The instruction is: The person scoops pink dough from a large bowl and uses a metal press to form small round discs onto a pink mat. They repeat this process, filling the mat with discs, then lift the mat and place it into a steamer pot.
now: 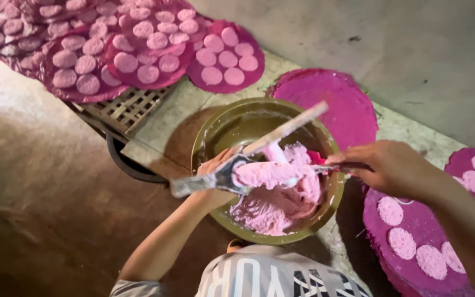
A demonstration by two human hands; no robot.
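Two hands: both are working over one olive-green bowl [215,132] that is sitting on the concrete table [193,102].
Left hand [215,168]: its fingers are closing around the middle of a long flat wooden paddle [281,131], which is lying slantwise across the bowl and is smeared with pink.
Right hand [391,165]: its fingers are gripping a thin dark-handled tool [344,166]; the tool's tip is touching the pink mass, its blade being blurred.
Pink paste [273,206]: one wet heap is filling the near right part of the bowl, with a lump riding on the paddle.
Empty disc [342,104]: one bare magenta round is lying just behind the bowl.
Near right disc [413,220]: it is carrying four pale pink patties that show.
Far right disc [457,162]: four patties are showing, cut off by the edge.
Far disc [226,52]: it is holding seven patties.
Overlapping discs [100,55]: at least three more are crowding the upper left, each covered with patties too blurred to count.
Slatted rack [125,107]: one is lying under those discs.
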